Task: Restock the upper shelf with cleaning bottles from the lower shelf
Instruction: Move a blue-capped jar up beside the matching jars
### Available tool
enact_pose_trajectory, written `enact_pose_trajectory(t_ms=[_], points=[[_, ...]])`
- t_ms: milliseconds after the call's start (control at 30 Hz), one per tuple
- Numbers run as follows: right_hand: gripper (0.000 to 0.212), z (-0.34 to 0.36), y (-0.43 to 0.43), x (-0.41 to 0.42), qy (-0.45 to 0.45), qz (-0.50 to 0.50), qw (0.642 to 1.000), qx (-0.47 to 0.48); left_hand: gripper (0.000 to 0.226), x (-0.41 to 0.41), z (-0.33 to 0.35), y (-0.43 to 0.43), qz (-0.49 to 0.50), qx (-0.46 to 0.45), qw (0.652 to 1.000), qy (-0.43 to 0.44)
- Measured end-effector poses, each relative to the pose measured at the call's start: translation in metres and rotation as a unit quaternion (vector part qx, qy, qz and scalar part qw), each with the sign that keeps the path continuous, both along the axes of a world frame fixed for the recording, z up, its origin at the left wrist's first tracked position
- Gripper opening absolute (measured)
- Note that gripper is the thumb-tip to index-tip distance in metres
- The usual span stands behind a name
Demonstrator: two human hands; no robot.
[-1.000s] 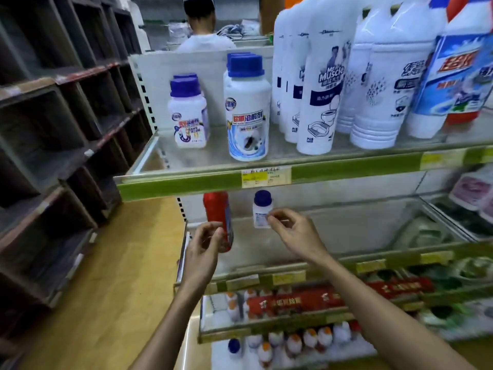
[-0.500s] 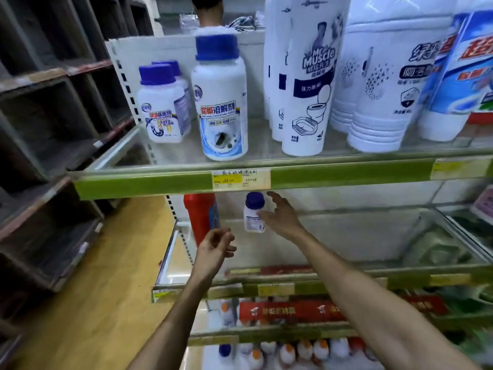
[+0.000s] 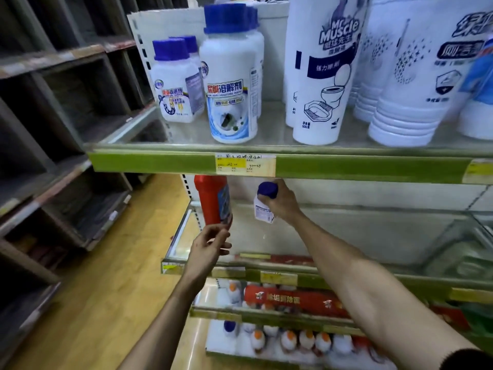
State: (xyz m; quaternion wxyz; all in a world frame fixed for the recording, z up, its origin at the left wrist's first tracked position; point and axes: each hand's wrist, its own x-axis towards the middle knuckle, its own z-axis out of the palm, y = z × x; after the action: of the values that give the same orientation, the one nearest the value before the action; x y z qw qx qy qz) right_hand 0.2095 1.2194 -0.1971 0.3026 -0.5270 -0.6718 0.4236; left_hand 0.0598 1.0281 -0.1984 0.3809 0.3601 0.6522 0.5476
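My right hand (image 3: 281,201) grips a small white bottle with a blue cap (image 3: 262,209) on the lower shelf (image 3: 373,236), fingers curled round its cap and neck. A red bottle (image 3: 213,198) stands to its left at the shelf's end. My left hand (image 3: 209,248) hovers just below the red bottle, fingers loosely curled, holding nothing. The upper shelf (image 3: 160,162) above carries a small blue-capped white bottle (image 3: 176,81), a taller blue-capped bottle (image 3: 232,76) and a big white Mr Muscle bottle (image 3: 322,70).
More large white bottles (image 3: 410,76) fill the upper shelf's right side. Small orange-capped bottles (image 3: 288,340) sit on the bottom shelves. Dark wooden racks (image 3: 53,129) line the left, with yellow floor (image 3: 93,303) between.
My right hand has reached in and closed round the small blue-capped bottle, which it was only nearing before. My left hand has risen toward the red bottle's base.
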Motion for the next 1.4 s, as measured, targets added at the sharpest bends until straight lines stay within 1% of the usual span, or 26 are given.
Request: enact_pose_trajectory(t_ms=[67, 133, 233, 333, 400, 467, 600, 633, 733, 800, 867, 967, 1033, 1067, 1133, 1200, 1300, 1400], points=[[0.052, 0.005, -0.012, 0.003, 0.002, -0.012, 1.000, 0.009, 0.010, -0.001, -0.001, -0.004, 0.000, -0.004, 1.000, 0.009], [0.054, 0.013, -0.027, 0.005, 0.003, -0.024, 1.000, 0.014, 0.018, 0.000, 0.001, -0.009, -0.017, -0.012, 1.000, 0.022], [0.054, 0.027, -0.057, 0.002, -0.003, -0.034, 0.999, 0.006, 0.044, 0.003, 0.003, -0.018, -0.074, -0.018, 0.995, 0.061], [0.059, 0.040, -0.088, -0.007, 0.008, -0.041, 0.999, -0.006, 0.068, 0.007, 0.002, -0.027, -0.131, 0.023, 0.986, 0.101], [0.059, 0.045, -0.105, -0.012, -0.006, -0.040, 0.999, 0.000, 0.071, 0.011, 0.004, -0.033, -0.135, 0.051, 0.984, 0.101], [0.058, 0.051, -0.120, -0.014, -0.018, -0.043, 0.999, -0.009, 0.065, 0.010, 0.006, -0.041, -0.125, 0.066, 0.986, 0.090], [0.065, 0.061, -0.142, -0.016, -0.016, -0.025, 0.999, -0.033, 0.067, -0.005, 0.002, -0.056, -0.145, 0.053, 0.987, 0.049], [0.065, 0.061, -0.147, -0.017, -0.010, -0.024, 0.999, -0.032, 0.063, -0.007, 0.002, -0.060, -0.147, 0.049, 0.987, 0.035], [0.056, 0.057, -0.160, -0.017, 0.043, -0.022, 0.998, -0.027, 0.049, -0.009, 0.004, -0.072, -0.149, 0.045, 0.987, -0.041], [0.044, 0.057, -0.170, -0.017, 0.102, -0.017, 0.994, -0.036, 0.044, -0.010, 0.003, -0.079, -0.157, 0.056, 0.978, -0.127], [0.034, 0.059, -0.180, -0.017, 0.133, -0.014, 0.990, -0.035, 0.048, -0.010, 0.004, -0.084, -0.159, 0.055, 0.967, -0.192], [0.034, 0.065, -0.191, -0.020, 0.147, -0.012, 0.989, -0.008, 0.056, -0.011, 0.010, -0.093, -0.162, 0.048, 0.962, -0.212], [0.035, 0.072, -0.199, -0.023, 0.154, -0.005, 0.988, 0.026, 0.057, -0.014, 0.016, -0.101, -0.164, 0.062, 0.964, -0.202], [0.033, 0.078, -0.204, -0.024, 0.163, 0.004, 0.986, 0.048, 0.062, -0.016, 0.021, -0.105, -0.166, 0.074, 0.965, -0.189], [0.030, 0.099, -0.217, -0.025, 0.174, 0.035, 0.979, 0.101, 0.079, -0.023, 0.039, -0.112, -0.171, 0.105, 0.965, -0.168], [0.035, 0.134, -0.227, -0.028, 0.173, 0.066, 0.971, 0.153, 0.089, -0.033, 0.069, -0.112, -0.172, 0.150, 0.961, -0.153], [0.035, 0.197, -0.223, -0.042, 0.189, 0.083, 0.950, 0.232, 0.091, -0.050, 0.126, -0.099, -0.165, 0.221, 0.958, -0.075], [0.033, 0.256, -0.206, -0.065, 0.190, 0.088, 0.935, 0.288, 0.080, -0.074, 0.182, -0.072, -0.162, 0.277, 0.947, -0.001]])
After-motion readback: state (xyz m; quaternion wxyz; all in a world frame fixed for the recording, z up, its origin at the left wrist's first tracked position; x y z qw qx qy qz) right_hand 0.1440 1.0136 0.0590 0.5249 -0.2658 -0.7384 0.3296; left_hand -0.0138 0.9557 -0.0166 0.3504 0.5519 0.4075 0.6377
